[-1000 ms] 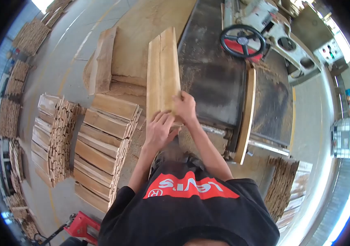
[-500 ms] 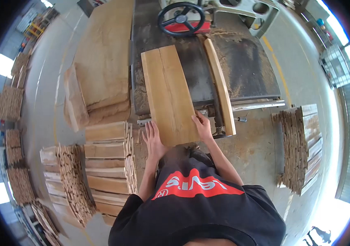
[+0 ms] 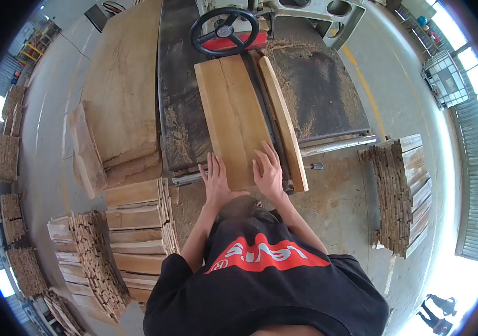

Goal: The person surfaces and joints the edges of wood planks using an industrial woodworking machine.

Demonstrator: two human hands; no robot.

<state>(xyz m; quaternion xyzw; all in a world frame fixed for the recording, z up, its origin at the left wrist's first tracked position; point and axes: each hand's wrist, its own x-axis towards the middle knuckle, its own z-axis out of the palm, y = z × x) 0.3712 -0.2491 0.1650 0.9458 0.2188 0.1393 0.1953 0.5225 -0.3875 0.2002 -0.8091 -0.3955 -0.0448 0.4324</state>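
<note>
A wide wooden board (image 3: pixel 233 112) with a dark crack along its grain lies on the dark machine table (image 3: pixel 185 134). Its right side runs close beside a long, narrow wooden strip (image 3: pixel 285 123). My left hand (image 3: pixel 216 180) rests on the board's near left corner, fingers stretched forward and the thumb toward the near end. On the near right part of the board lies my right hand (image 3: pixel 269 173), its fingers spread and lightly bent over the top face. Neither hand is wrapped around anything.
A black handwheel (image 3: pixel 224 31) stands at the machine's far end. Sawdust covers parts of the right table section (image 3: pixel 320 84). To the left is a large wooden sheet (image 3: pixel 121 84). Stacked planks stand at left (image 3: pixel 135 235) and right (image 3: pixel 393 196). People are at the far lower right.
The board has shifted right, up close to the narrow strip. My right hand has moved from the board's right edge onto its top; my left hand has come onto the near left corner.
</note>
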